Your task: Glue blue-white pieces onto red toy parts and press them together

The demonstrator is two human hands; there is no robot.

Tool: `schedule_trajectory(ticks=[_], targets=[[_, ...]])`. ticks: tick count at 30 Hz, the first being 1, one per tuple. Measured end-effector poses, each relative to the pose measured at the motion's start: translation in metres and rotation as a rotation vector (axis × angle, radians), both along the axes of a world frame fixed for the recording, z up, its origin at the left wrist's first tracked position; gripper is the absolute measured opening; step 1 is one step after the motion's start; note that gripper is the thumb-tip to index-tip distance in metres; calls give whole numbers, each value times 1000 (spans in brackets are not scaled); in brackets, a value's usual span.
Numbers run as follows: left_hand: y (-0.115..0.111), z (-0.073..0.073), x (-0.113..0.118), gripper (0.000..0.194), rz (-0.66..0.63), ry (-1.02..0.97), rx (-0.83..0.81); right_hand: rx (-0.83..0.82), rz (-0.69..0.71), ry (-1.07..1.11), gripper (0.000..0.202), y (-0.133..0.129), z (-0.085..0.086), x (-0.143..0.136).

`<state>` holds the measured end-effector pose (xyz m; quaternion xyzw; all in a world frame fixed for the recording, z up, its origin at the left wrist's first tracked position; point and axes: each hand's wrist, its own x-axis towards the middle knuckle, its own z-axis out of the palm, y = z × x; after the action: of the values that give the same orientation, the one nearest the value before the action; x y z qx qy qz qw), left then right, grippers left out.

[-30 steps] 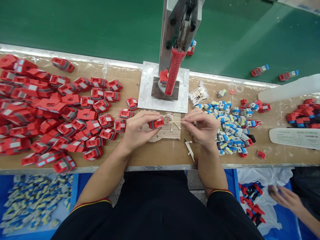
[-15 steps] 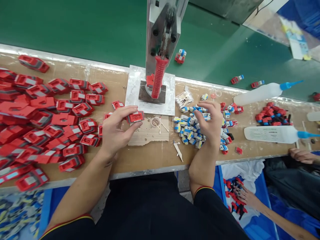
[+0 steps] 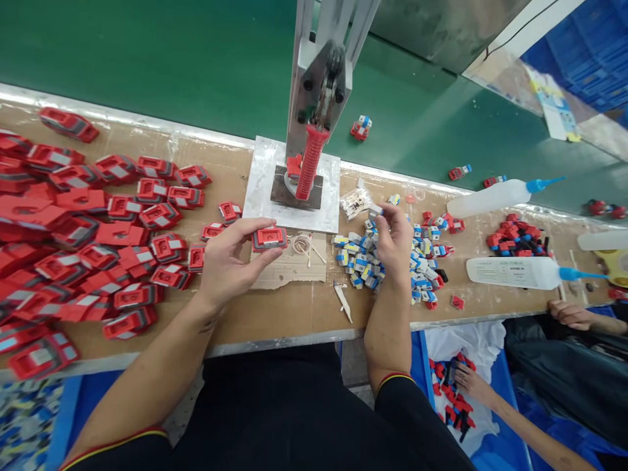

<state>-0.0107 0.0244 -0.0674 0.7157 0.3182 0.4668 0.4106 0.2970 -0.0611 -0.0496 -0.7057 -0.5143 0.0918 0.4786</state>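
Between thumb and fingers, my left hand holds a red car body with a grey rim, in front of the metal base plate. My right hand is closed in a pinch on a small white and grey block, above a pile of white, blue and yellow blocks. Many more red car bodies cover the left side of the bench. A press with a red handle stands on the plate.
Cotton swabs lie behind the block pile. A white tool is near the front edge. Two bottles lie to the right. Another person's hand reaches into a blue bin of red parts.
My right hand has moved left and closed on a small block from the pile. The car body in my left hand has tilted slightly. The whole view has shifted a little.
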Motion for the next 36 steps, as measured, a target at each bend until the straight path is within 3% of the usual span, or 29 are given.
schedule_trajectory(ticks=[2, 4, 9, 13, 16, 21, 26, 32, 36], targets=[[-5, 2, 2, 43, -60, -27, -13, 198, 61, 209, 29, -3, 6, -7], [-9, 3, 4, 49, -109, -75, -8, 284, 149, 320, 36, -4, 9, -19], [-13, 3, 7, 40, -182, -102, 11, 273, 347, 417, 36, -4, 10, -46], [-14, 9, 8, 35, -196, -128, 38, 293, 420, 476, 42, -3, 9, -62], [-13, 14, 8, 32, -222, -154, 26, 309, 436, 428, 44, -4, 14, -77], [-11, 16, 10, 29, -238, -197, 51, 327, 488, 180, 25, -8, 29, -98], [-10, 12, 10, 34, -214, -247, 90, 360, 544, -5, 34, -7, 33, -105], [-7, 19, 3, 44, -449, -190, -297, 462, 608, -125, 34, -6, 33, -106], [-4, 23, 0, 50, -543, -151, -420, 452, 656, -194, 30, -9, 33, -106]])
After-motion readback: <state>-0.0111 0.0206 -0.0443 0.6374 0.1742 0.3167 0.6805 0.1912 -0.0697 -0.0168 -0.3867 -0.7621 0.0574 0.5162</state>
